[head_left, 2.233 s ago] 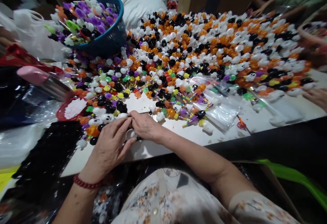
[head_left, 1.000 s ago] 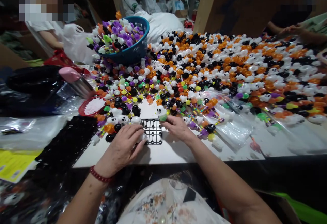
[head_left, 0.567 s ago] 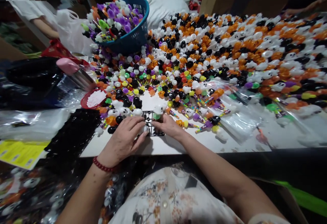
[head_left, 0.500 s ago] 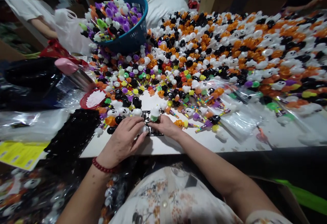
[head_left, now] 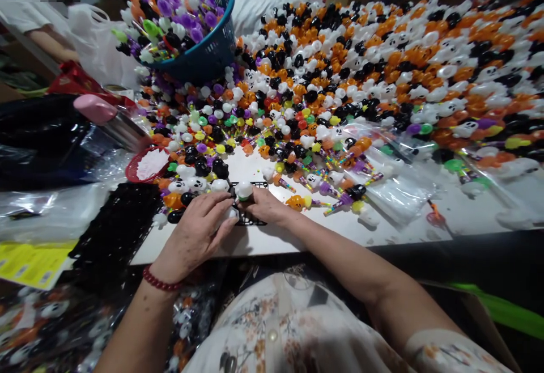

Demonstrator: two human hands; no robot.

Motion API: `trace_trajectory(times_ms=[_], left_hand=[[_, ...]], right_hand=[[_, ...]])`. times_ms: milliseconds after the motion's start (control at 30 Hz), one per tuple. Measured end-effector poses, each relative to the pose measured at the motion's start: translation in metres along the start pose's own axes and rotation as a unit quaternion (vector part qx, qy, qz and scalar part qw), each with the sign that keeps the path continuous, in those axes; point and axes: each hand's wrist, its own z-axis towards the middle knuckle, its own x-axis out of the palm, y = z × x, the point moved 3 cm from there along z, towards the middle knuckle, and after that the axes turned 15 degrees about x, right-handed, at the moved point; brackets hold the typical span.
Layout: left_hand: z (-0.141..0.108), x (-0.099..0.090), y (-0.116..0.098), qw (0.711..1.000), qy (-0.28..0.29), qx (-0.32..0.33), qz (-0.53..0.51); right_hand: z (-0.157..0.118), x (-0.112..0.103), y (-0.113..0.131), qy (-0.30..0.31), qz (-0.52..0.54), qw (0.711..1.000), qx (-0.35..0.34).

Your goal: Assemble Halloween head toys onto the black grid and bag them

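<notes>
A black plastic grid tray [head_left: 258, 219] lies on the white tabletop under my hands. My right hand [head_left: 267, 206] pinches a small white figure with a green base [head_left: 243, 191], held upright over the tray. My left hand [head_left: 203, 227], with a red bead bracelet at the wrist, curls over the tray's left side around another white figure [head_left: 230, 214], mostly hidden by the fingers. White ghost heads [head_left: 196, 184] and black figures lie just beyond my left hand. An orange pumpkin figure on a candy-filled tube [head_left: 296, 202] rests beside my right hand.
A big heap of orange, white and black figures [head_left: 382, 61] covers the table's back and right. A blue basket [head_left: 227, 16] of figures stands behind. Clear plastic bags [head_left: 399, 191] lie right; stacked black trays [head_left: 114, 225], a red basket [head_left: 132, 169] and a pink-lidded bottle [head_left: 113, 118] left.
The white figure with the green base has moved slightly left over the tray, with my right hand. My left hand stays around its white figure. The whole view has shifted a little.
</notes>
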Motion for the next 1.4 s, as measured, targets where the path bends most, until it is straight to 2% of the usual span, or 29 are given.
trace_trajectory(times_ms=[233, 433, 700, 833, 933, 1100, 1233, 1400], left_hand=[[-0.003, 0.001, 0.004, 1.000, -0.010, -0.012, 0.002], [-0.004, -0.001, 0.004, 1.000, -0.011, -0.018, -0.011], [-0.002, -0.003, 0.004, 1.000, -0.004, -0.020, 0.002], [0.003, 0.000, 0.003, 0.999, 0.038, -0.002, 0.031], [0.006, 0.003, 0.003, 0.997, 0.061, 0.005, 0.049], [0.007, 0.006, 0.005, 0.996, 0.054, 0.003, 0.068], [0.003, 0.010, 0.005, 0.997, 0.054, 0.008, 0.062], [-0.002, 0.015, 0.005, 0.998, 0.033, 0.006, 0.050]], right_hand=[[-0.003, 0.003, 0.002, -0.002, -0.037, 0.999, -0.023], [-0.001, 0.005, -0.002, -0.004, -0.042, 0.999, -0.001], [0.009, 0.010, 0.003, 0.013, -0.233, 0.971, -0.050], [0.011, 0.016, 0.006, 0.037, -0.287, 0.955, -0.066], [0.009, 0.018, 0.008, 0.027, -0.263, 0.962, -0.071], [0.006, 0.018, 0.005, -0.029, -0.184, 0.976, -0.116], [0.007, 0.022, -0.002, -0.016, -0.175, 0.972, -0.156], [0.013, 0.029, -0.009, -0.015, -0.190, 0.970, -0.149]])
